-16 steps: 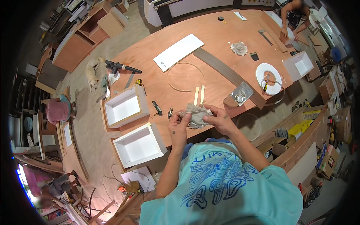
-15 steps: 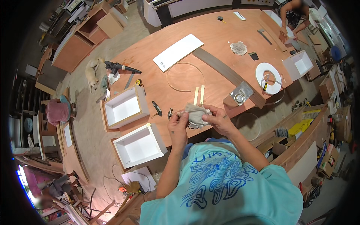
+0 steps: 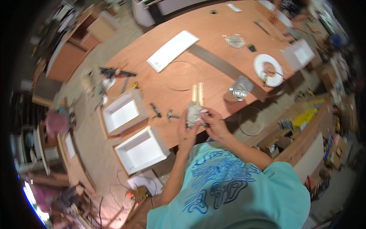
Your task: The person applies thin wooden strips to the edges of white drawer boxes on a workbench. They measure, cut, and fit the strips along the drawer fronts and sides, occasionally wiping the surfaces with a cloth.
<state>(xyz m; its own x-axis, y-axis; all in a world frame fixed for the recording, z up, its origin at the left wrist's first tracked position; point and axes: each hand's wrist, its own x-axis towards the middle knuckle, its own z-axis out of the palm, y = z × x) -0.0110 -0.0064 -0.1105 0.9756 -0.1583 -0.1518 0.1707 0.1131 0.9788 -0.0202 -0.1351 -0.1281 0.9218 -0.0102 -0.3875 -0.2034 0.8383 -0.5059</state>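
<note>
A crumpled grey rag is bunched between my two hands at the table's near edge. My left hand is closed round its left side, with the thumb across the cloth. My right hand grips the rag's right side with bent fingers. Two pale narrow strips lie on the table just beyond the rag. To the left of my hands rests a hammer, and beside it a dark hand tool, blurred. A metal can stands to the right, near the edge.
Two white-lined drawer boxes sit at the left. The wooden table also bears a white panel, a long grey-brown strip, a black blower and a white roll. Another person works at the far right.
The rag was stretched between my hands and is now bunched up. My hands have come closer together, uncovering the hammer. The whole view has shifted slightly and blurred.
</note>
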